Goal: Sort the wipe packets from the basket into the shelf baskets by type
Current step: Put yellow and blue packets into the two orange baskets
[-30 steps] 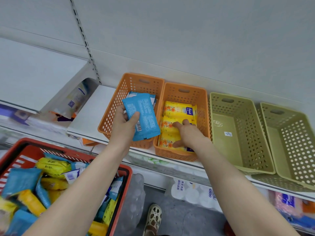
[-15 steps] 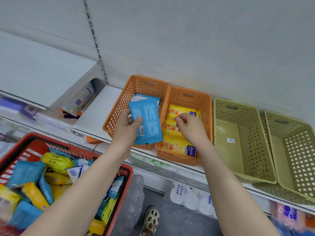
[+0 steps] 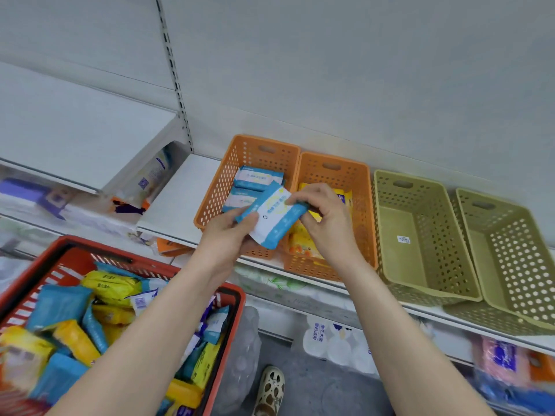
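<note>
A blue and white wipe packet [image 3: 271, 219] is held by both hands above the front of the two orange baskets. My left hand [image 3: 225, 235] grips its left end and my right hand [image 3: 326, 217] pinches its right end. The left orange basket [image 3: 222, 187] holds two blue packets [image 3: 255, 178]. Yellow packets [image 3: 303, 244] lie in the right orange basket [image 3: 365, 205], partly hidden by my right hand. The red basket [image 3: 228, 298] at lower left holds several blue and yellow packets.
Two olive-green shelf baskets [image 3: 399, 235] [image 3: 510, 250] stand to the right, with only a small label in one. A bare white shelf section [image 3: 177, 202] lies left of the orange baskets. Packaged goods fill the lower shelf, and a shoe [image 3: 270, 388] shows on the floor.
My right hand left the yellow packets and took the right end of the blue packet. The packet has been turned over, its white face now up.
</note>
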The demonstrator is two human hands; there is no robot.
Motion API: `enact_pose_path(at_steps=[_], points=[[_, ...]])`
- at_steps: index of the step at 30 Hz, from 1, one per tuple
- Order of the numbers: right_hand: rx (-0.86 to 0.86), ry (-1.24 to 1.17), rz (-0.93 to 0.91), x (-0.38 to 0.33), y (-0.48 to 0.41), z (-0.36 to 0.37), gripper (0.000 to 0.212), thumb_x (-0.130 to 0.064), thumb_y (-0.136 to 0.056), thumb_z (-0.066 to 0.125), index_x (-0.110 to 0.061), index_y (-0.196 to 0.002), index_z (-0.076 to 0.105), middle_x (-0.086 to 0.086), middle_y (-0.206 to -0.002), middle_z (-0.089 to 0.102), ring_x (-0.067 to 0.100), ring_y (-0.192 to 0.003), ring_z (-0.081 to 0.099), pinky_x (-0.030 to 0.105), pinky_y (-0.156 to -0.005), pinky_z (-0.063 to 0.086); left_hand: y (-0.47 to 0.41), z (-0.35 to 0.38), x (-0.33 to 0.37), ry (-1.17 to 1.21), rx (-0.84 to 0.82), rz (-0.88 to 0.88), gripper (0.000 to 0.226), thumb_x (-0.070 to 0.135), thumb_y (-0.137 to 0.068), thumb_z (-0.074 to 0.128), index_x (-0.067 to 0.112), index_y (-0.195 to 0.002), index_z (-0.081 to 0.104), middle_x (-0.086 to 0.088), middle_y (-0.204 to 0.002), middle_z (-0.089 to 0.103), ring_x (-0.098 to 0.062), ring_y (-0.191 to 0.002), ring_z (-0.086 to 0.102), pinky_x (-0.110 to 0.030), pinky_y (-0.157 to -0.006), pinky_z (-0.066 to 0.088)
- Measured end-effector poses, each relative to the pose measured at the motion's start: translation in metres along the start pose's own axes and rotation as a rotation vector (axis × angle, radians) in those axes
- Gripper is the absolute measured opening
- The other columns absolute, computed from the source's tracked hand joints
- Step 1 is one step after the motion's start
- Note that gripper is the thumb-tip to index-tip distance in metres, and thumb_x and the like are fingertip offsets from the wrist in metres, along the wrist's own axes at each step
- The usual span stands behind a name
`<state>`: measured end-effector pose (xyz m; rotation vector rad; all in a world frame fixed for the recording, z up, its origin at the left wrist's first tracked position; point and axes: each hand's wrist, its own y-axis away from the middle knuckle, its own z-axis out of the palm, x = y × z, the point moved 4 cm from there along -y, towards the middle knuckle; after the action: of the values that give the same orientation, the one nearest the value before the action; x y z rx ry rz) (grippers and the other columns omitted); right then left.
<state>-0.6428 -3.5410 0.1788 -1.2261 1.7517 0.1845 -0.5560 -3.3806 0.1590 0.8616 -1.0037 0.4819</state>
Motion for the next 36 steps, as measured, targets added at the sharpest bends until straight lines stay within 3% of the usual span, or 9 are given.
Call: enact_pose_path(at_steps=[4,7,9,15,21,24,27,33,36], points=[[0.127,-0.125,0.205,-0.013,0.004,0.009,0.053,0.018,-0.084,0.043,-0.018,-0.116,0.065,0.002,-0.118,0.058,0.010,-0.110,0.058,0.012,-0.088,0.047,0.005,-0.036,-0.002,0.005,0.047,0.052,0.029,0.004,-0.096,0.057,0.011,-0.124,0.059,-0.006,-0.109,0.071,-0.015,-0.093,0.071,-0.025,-0.076,0.060],[0.125,-0.357,0.577,-0.024,0.011,0.024,0.015,-0.019,-0.099,0.053,-0.019,-0.112,0.060,0.004,-0.097,0.066,0.010,-0.078,0.067,0.034,-0.069,0.058,0.007,-0.059,0.002,0.005,0.025,0.056,0.029,0.003,-0.096,0.058,0.010,-0.124,0.058,-0.004,-0.109,0.071,-0.013,-0.089,0.072,-0.025,-0.074,0.061],[-0.044,-0.472,0.748,-0.037,0.022,0.048,0.027,-0.035,-0.097,0.056,-0.013,-0.112,0.061,0.007,-0.090,0.071,0.013,-0.069,0.066,0.032,-0.055,0.052,0.008,-0.072,0.004,-0.001,0.005,0.059,0.031,0.003,-0.096,0.058,0.009,-0.126,0.057,-0.005,-0.111,0.071,-0.012,-0.089,0.072,-0.024,-0.073,0.060],[-0.015,-0.692,0.763,-0.047,0.033,0.085,0.029,-0.005,-0.087,0.069,-0.007,-0.116,0.060,0.006,-0.099,0.075,0.020,-0.086,0.072,0.032,-0.065,0.059,0.007,-0.095,0.004,-0.101,-0.095,0.051,0.033,0.001,-0.095,0.059,0.009,-0.126,0.059,-0.014,-0.124,0.066,-0.028,-0.108,0.068,-0.031,-0.081,0.060],[0.338,-0.604,0.679,-0.033,-0.007,0.041,0.033,0.005,-0.088,0.064,-0.015,-0.114,0.056,0.000,-0.094,0.069,0.009,-0.074,0.067,0.020,-0.053,0.050,-0.005,-0.109,0.015,-0.268,-0.065,0.163,0.035,0.007,-0.090,0.068,0.018,-0.123,0.062,-0.008,-0.114,0.069,-0.027,-0.104,0.069,-0.044,-0.099,0.053],[0.364,-0.478,0.603,-0.021,-0.040,0.020,0.048,0.008,-0.083,0.066,-0.020,-0.117,0.048,-0.001,-0.101,0.066,0.014,-0.087,0.068,0.023,-0.056,0.054,-0.015,-0.119,0.025,-0.313,0.024,0.201,0.031,0.008,-0.091,0.066,0.022,-0.119,0.065,-0.003,-0.109,0.071,-0.025,-0.104,0.069,-0.039,-0.093,0.054],[0.256,-0.165,0.612,-0.007,-0.057,0.034,0.033,-0.011,-0.078,0.070,-0.024,-0.105,0.056,-0.002,-0.101,0.068,0.022,-0.097,0.068,0.039,-0.072,0.059,-0.024,-0.119,0.035,-0.389,0.068,0.260,0.029,0.009,-0.094,0.062,0.020,-0.120,0.065,0.004,-0.105,0.071,-0.015,-0.100,0.068,-0.030,-0.088,0.055],[-0.075,0.186,0.600,0.005,-0.053,0.101,0.057,-0.006,-0.081,0.059,-0.026,-0.131,0.041,0.004,-0.118,0.064,0.026,-0.100,0.064,0.037,-0.077,0.055,-0.041,-0.103,0.040,-0.462,0.087,0.298,0.028,0.008,-0.094,0.061,0.028,-0.113,0.066,0.010,-0.103,0.070,-0.003,-0.094,0.066,-0.017,-0.074,0.054],[-0.320,0.428,0.667,0.017,-0.049,0.121,0.032,-0.013,-0.089,0.057,-0.021,-0.120,0.061,0.007,-0.118,0.064,0.027,-0.106,0.061,0.029,-0.079,0.048,-0.047,-0.094,0.039,-0.464,0.074,0.304,0.027,0.006,-0.095,0.059,0.025,-0.114,0.066,0.007,-0.104,0.068,-0.003,-0.093,0.064,-0.010,-0.065,0.050]])
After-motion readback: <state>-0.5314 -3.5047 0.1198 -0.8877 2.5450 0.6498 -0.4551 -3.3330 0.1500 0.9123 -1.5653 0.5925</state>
